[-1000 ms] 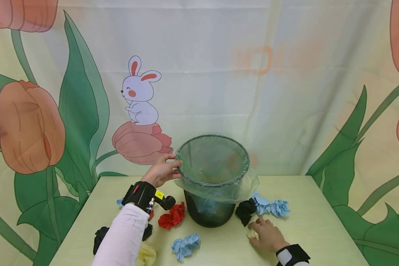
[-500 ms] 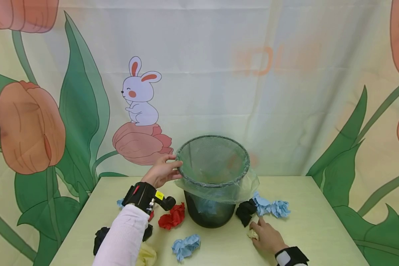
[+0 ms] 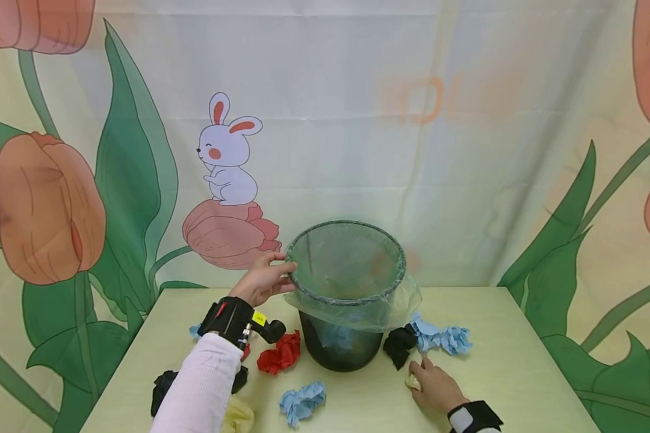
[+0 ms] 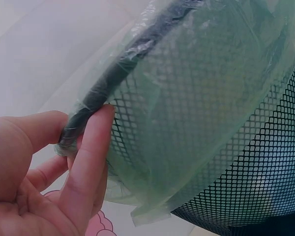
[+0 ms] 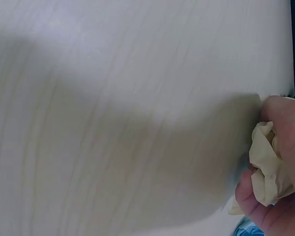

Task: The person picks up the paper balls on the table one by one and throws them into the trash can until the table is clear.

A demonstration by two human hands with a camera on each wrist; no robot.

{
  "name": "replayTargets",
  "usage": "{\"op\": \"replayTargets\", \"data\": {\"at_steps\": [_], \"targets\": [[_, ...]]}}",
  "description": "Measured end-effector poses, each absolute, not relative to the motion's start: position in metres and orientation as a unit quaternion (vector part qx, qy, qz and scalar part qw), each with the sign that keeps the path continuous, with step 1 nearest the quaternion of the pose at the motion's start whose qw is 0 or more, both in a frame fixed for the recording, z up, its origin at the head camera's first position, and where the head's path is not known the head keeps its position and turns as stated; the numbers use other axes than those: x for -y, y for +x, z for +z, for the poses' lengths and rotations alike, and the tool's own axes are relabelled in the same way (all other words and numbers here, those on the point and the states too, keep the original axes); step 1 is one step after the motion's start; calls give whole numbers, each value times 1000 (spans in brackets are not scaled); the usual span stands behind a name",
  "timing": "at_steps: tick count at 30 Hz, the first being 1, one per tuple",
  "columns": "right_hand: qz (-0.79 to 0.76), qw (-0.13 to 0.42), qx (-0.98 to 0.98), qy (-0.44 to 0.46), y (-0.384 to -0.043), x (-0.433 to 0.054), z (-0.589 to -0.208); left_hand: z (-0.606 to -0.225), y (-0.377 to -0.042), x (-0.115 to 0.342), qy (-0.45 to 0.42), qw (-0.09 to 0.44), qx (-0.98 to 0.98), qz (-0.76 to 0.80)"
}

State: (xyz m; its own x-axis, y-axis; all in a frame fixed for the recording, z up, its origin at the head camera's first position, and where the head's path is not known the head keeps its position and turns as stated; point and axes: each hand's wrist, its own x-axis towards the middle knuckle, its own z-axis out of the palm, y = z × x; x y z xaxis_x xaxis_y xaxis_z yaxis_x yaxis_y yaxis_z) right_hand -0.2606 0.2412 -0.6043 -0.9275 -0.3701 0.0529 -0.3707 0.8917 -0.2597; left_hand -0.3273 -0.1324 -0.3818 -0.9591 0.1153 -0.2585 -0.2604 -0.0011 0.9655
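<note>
A black wire-mesh wastebasket (image 3: 341,355) stands upright on the table, with a thin green bin bag (image 3: 376,316) folded over its rim. My left hand (image 3: 262,279) pinches the bag-covered rim at its left side, thumb and fingers on opposite sides in the left wrist view. Right of the basket, my right hand (image 3: 439,386) is low over the table, gripping a small ball of crumpled pale yellow paper (image 5: 266,169). Part of that paper is hidden by the fingers. Just beyond the right hand lies a crumpled black paper (image 3: 399,346).
Crumpled light blue papers (image 3: 455,340) lie behind the black one. A red paper ball (image 3: 281,355) and a blue one (image 3: 302,403) are in front of the basket. Yellow paper (image 3: 238,416) and black paper (image 3: 162,390) are partly behind the left sleeve. A printed curtain (image 3: 325,120) hangs behind the table.
The right hand's fingers have drawn in around the yellow paper, and the hand has shifted very slightly. The left hand stays on the basket's rim.
</note>
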Motion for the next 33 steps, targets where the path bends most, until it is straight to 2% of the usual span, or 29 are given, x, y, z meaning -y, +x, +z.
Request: {"op": "replayTargets", "data": {"at_steps": [6, 14, 33], "targets": [[130, 11, 972, 193, -263, -243, -605, -381, -326, 132, -55, 134, -693, 706], [123, 44, 972, 195, -267, -242, -587, -382, -326, 132, -57, 134, -693, 706], [114, 46, 972, 200, -290, -250, -557, -381, -326, 132, -54, 135, -690, 709]]}}
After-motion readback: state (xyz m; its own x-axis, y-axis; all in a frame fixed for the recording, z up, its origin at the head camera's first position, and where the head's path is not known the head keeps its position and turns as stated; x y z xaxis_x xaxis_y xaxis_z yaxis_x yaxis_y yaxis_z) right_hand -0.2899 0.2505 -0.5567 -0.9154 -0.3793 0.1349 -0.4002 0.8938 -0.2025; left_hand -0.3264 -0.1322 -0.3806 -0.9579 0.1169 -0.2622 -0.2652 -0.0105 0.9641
